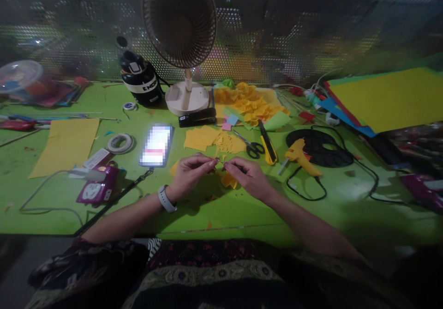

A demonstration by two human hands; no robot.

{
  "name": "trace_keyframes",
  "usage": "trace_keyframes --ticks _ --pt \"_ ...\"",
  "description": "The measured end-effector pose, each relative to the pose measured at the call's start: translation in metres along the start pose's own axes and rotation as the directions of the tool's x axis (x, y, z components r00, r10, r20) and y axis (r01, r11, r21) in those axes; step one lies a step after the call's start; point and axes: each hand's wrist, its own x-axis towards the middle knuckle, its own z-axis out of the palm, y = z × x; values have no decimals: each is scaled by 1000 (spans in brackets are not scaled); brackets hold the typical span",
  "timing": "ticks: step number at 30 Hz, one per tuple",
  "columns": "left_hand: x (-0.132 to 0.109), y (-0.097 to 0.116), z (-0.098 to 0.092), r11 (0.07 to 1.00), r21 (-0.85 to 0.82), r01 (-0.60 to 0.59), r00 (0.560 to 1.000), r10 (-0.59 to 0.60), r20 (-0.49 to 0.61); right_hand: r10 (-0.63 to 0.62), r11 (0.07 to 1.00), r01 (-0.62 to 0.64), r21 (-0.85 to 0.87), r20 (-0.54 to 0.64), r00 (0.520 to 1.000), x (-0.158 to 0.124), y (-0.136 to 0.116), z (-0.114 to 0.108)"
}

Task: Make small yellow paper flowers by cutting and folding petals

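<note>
Over the green table [214, 212], my left hand [189, 174] and my right hand [249, 176] meet fingertip to fingertip. Both pinch a thin stick-like piece [220, 163] between them, with a small yellow paper piece [229, 179] just under my right hand. A white watch sits on my left wrist. Cut yellow paper squares [207, 139] lie just beyond the hands.
Scissors [252, 147], a yellow cutter [268, 145] and a yellow glue gun [300, 157] with its black cord lie to the right. A lit phone [156, 145], tape roll [120, 142] and stapler [197, 117] sit left and centre. A fan [180, 27], bottle [141, 79], paper flowers [248, 102] and coloured sheets [391, 97] stand behind.
</note>
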Motion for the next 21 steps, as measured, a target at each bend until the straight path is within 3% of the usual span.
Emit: trace_keyframes --ticks 21 --pt "0 -3 0 1000 -10 -27 1000 27 1 -25 999 25 -48 7 1000 1 2 -2"
